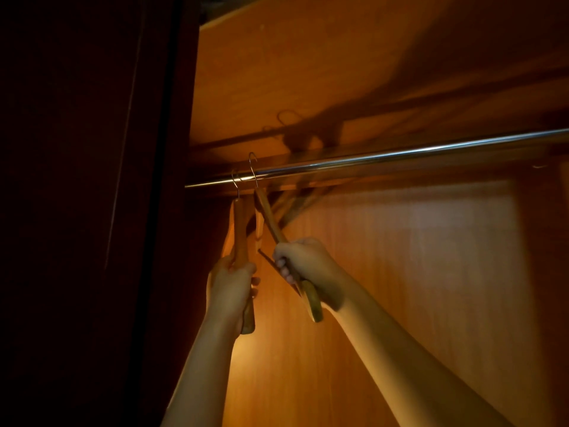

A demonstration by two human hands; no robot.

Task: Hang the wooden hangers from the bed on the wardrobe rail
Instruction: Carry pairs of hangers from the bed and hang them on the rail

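Wooden hangers (239,232) gripped: left hand (229,288), right hand (304,260); hooks at rail (400,155).

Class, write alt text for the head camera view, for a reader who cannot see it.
A left hand and a right hand each hold a wooden hanger at a wardrobe's metal rail. The left hanger has its hook over the rail; the right hanger is tilted, its hook rising above the rail.

Dark wardrobe door (77,180) at left, orange wooden shelf (308,72) overhead
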